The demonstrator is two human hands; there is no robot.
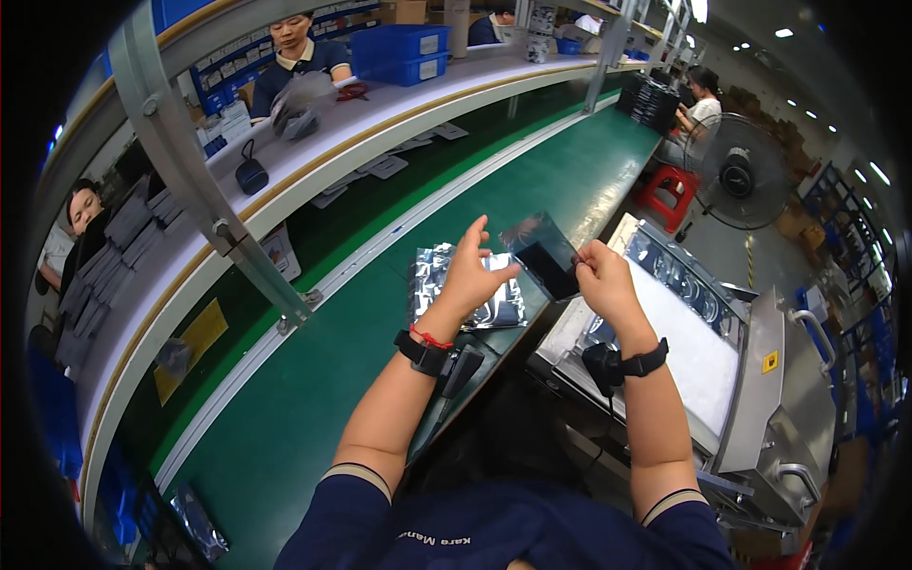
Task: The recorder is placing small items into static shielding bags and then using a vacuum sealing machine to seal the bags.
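My right hand (606, 277) pinches the edge of a translucent dark antistatic bag (543, 239). A flat black item shows inside its lower part; its kind I cannot make out. To the left, my left hand (467, 271) is open, fingers spread and thumb pointing toward the bag, apart from it. Beneath and beside this hand lies a pile of shiny silver antistatic bags (429, 277) on the green bench (380, 328). Each of my wrists wears a black strap; the left one has a small dark device (460, 369) hanging near it.
At my right stands a metal machine (774, 418) with handles, its white bed (679, 347) carrying several more bags (679, 271). A metal post (180, 142) and raised shelf (323, 161) run along the left. Co-workers sit beyond; a fan (738, 174) stands near a red stool (670, 195).
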